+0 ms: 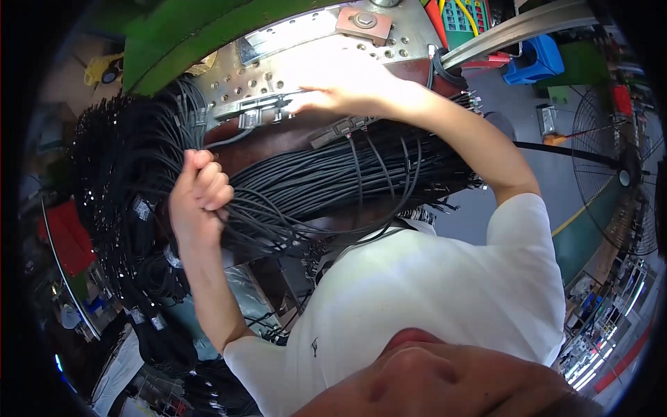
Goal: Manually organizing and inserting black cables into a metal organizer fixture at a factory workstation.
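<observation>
My left hand [201, 186] is closed, thumb up, beside thick bundles of black cables [292, 181]. Its curled fingers hide whatever they may hold. Over the machine's metal plate [222, 80], my right hand [347, 90] reaches in from the right. Strong glare washes out most of its fingers; the lower digit stretches out apart from the rest. That digit's tip is close to a narrow metal fixture [260, 115] with dark parts along the plate's near edge; contact is unclear. A grey cable end [229, 141] lies by the fixture's left part.
A green machine beam [187, 42] arches over the plate. A bolted clamp block [365, 22] sits at the back. More black cables [104, 181] hang at the left. On the right are a metal rail [517, 31], a blue stool [535, 59] and a caged fan [615, 174].
</observation>
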